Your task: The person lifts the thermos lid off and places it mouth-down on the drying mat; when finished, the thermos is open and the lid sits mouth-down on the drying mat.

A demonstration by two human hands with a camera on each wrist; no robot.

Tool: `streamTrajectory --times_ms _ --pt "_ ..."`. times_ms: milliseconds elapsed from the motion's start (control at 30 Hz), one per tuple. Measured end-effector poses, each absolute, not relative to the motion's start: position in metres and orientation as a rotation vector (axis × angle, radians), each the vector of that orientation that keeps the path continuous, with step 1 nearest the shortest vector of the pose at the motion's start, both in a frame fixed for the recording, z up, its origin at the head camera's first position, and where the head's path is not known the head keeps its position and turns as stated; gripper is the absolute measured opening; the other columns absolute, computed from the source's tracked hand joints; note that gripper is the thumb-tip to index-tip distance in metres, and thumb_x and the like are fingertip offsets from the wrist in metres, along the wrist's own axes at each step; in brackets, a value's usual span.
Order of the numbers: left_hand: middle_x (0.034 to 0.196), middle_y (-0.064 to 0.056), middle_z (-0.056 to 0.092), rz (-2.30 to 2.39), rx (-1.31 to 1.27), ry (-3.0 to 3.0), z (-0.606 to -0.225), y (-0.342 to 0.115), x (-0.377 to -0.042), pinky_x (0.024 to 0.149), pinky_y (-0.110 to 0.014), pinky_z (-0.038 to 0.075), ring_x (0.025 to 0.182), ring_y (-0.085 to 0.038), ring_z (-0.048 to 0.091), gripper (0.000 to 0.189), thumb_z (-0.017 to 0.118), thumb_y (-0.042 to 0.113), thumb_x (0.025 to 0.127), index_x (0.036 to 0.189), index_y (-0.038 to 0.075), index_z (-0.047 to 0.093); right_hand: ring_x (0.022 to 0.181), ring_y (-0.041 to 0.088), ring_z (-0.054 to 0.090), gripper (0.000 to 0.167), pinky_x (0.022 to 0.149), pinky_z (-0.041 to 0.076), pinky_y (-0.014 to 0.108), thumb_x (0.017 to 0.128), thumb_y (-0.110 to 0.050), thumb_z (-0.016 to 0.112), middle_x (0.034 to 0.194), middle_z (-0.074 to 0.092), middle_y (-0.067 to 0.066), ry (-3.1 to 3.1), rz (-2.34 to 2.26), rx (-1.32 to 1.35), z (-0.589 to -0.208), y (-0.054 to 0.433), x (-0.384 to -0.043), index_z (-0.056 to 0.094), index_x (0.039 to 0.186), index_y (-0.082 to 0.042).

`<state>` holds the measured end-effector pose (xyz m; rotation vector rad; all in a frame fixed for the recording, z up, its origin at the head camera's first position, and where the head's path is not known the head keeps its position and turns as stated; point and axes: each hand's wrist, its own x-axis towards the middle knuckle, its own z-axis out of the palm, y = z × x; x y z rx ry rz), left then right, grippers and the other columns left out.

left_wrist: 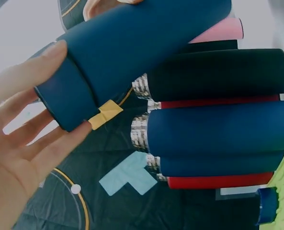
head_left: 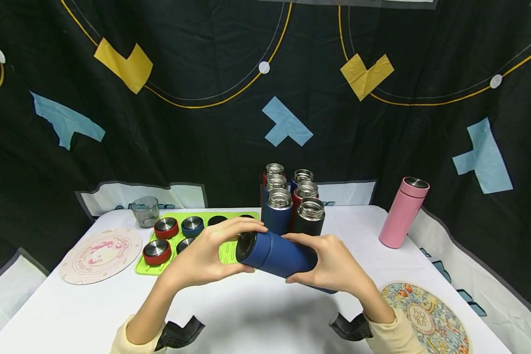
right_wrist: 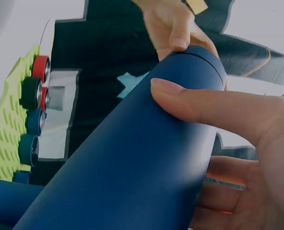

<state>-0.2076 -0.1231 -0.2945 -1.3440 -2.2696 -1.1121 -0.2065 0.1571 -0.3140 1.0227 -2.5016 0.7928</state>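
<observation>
A dark blue thermos flask (head_left: 287,255) is held tilted above the table between both hands, its lid end to the left. My left hand (head_left: 199,258) grips the blue lid (left_wrist: 67,96), thumb on one side and fingers on the other. A thin seam shows between lid and body. With thumb and fingers around the body, my right hand (head_left: 338,260) holds the lower part. Just behind the held flask stand several lidless flasks with bare silver threaded necks, among them a blue flask (head_left: 277,216) and a black flask (head_left: 310,223).
At the left a green mat (head_left: 143,268) bears several lids, including a red lid (head_left: 157,252) and a blue lid (head_left: 192,226). A glass cup (head_left: 145,211) and a round pink-print mat (head_left: 99,255) lie beyond it. A pink thermos (head_left: 402,216) and a floral round mat (head_left: 438,314) are right.
</observation>
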Motion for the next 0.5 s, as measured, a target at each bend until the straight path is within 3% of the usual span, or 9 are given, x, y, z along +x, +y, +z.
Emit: streamTrajectory --times_ms 133,333,500 --pt "0.131 0.001 0.055 -1.136 -1.369 -2.201 -0.298 -0.123 -0.211 0.087 -0.038 0.054 0.118 -0.020 0.053 0.065 0.086 0.018 0.072 0.131 0.019 0.057 0.092 0.009 0.064 0.069 0.079 0.055 0.031 0.065 -0.043 0.088 0.112 0.068 -0.005 -2.503 0.872 1.089 -0.315 0.160 -0.211 0.063 0.126 -0.021" --pt "0.130 -0.001 0.056 -1.026 -1.400 -2.132 -0.299 -0.119 -0.213 0.093 -0.041 0.051 0.120 -0.021 0.052 0.066 0.087 0.017 0.071 0.130 0.016 0.058 0.102 0.012 0.061 0.072 0.084 0.053 0.036 0.073 -0.041 0.084 0.123 0.062 -0.008 -2.511 1.069 1.206 -0.321 0.164 -0.221 0.053 0.136 -0.026" --pt "0.130 -0.005 0.055 -1.101 -1.424 -2.098 -0.298 -0.120 -0.214 0.090 -0.040 0.053 0.119 -0.023 0.052 0.067 0.087 0.016 0.071 0.130 0.012 0.057 0.103 0.015 0.060 0.074 0.085 0.053 0.037 0.069 -0.036 0.088 0.124 0.061 -0.009 -2.498 1.206 1.169 -0.321 0.164 -0.224 0.055 0.134 -0.029"
